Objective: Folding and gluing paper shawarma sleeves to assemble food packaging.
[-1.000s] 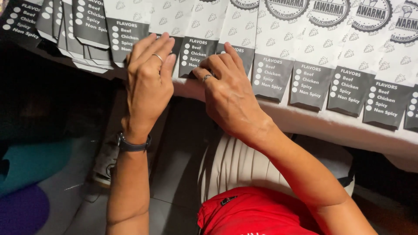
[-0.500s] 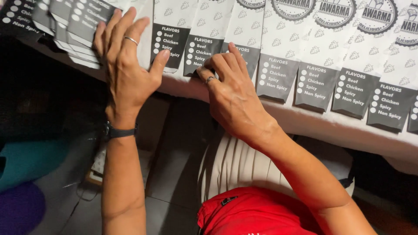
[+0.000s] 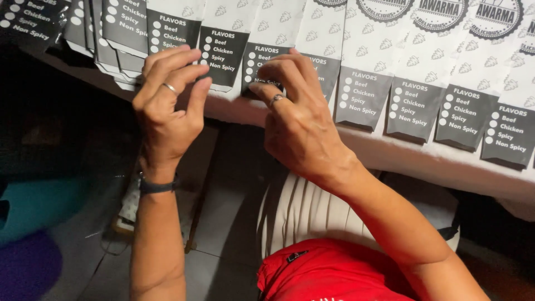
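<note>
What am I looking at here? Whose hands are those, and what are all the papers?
The picture comes from a camera worn on a person's head, looking down, so these are that person's own two hands. A row of white paper bags with grey printed flaps lies overlapping along the edge of a table. The right hand, wearing a ring, pinches the lower edge of one bag. The left hand, also ringed, with a dark wristband, hovers open beside it near a stack of bags. Below is the person's red clothing.
</note>
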